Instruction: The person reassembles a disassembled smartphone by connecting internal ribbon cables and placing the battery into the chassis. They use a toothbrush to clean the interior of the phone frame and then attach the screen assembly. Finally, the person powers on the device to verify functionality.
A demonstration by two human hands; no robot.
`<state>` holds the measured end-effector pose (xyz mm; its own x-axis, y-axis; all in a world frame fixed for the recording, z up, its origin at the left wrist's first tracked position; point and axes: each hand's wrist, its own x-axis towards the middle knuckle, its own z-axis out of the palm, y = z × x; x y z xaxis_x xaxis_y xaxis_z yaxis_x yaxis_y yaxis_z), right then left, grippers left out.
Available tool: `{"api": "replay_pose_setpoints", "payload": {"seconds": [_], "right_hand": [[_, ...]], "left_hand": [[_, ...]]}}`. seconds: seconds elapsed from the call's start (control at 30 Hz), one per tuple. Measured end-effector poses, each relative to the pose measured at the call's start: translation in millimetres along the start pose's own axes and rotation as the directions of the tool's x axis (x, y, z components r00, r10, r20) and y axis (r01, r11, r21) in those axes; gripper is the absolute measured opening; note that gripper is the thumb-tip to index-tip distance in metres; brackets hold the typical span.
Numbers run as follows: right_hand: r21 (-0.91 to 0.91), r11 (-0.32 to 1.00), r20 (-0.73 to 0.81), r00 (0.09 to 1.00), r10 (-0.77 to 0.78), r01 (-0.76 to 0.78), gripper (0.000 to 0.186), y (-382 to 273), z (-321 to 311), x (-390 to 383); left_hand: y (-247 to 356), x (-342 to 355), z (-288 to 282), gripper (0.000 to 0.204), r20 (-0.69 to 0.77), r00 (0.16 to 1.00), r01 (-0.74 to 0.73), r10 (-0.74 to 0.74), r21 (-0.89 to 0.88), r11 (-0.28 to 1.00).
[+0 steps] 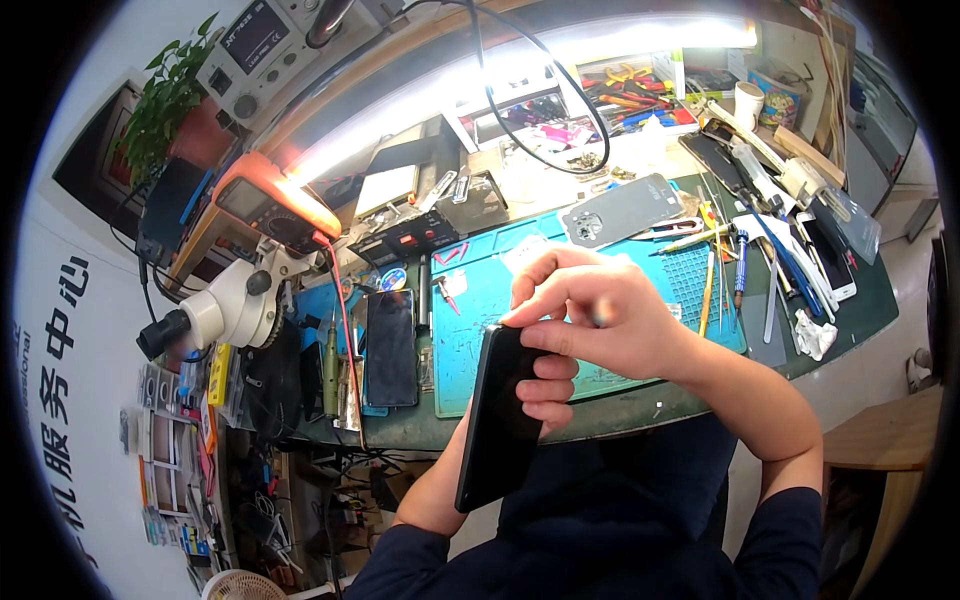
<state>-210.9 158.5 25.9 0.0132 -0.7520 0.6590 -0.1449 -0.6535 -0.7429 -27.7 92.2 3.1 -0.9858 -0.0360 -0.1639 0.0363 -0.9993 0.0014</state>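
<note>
A black smartphone (500,430) is held up in front of me, tilted, its dark face turned partly toward my right. My left hand (549,392) is closed on it from behind, its fingers curling over the right edge; the palm is hidden by the phone. My right hand (605,312) pinches at the phone's top corner, forefinger at the upper edge and thumb by the dark face. Whether a small part sits between those fingertips cannot be seen. Beneath the hands lies a blue work mat (465,345).
A second dark phone (391,348) lies left of the mat, a grey phone back panel (622,208) at its far side. A microscope (225,310) and an orange multimeter (275,203) stand left. Tweezers, screwdrivers and a white-framed phone (828,255) crowd the right. A black cable (490,95) hangs overhead.
</note>
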Motion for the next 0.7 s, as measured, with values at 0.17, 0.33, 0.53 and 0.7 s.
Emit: {"api": "replay_pose_setpoints", "payload": {"seconds": [0.17, 0.33, 0.53, 0.7], "right_hand": [[-0.007, 1.000, -0.016, 1.000, 0.000, 0.000, 0.023, -3, 3, 0], [-0.121, 0.993, -0.046, 0.999, -0.013, 0.007, 0.024, 0, 4, 0], [-0.114, 0.993, -0.029, 1.000, -0.010, 0.007, 0.024, 4, 0, -1], [-0.167, 0.979, -0.047, 0.991, -0.126, 0.117, 0.024, -1, 3, 0]], "left_hand": [[-2, -4, 2, 0.047, -0.039, 0.999, -0.010, 0.009, -0.032, 0.999], [0, -2, 1, 0.046, -0.038, 0.999, -0.042, 0.039, -0.089, 0.995], [2, -2, -1, 0.023, 0.030, 0.999, 0.013, -0.011, -0.051, 0.999], [0, -5, 6, 0.040, -0.127, 0.990, -0.052, 0.053, 0.008, 0.999]]}}
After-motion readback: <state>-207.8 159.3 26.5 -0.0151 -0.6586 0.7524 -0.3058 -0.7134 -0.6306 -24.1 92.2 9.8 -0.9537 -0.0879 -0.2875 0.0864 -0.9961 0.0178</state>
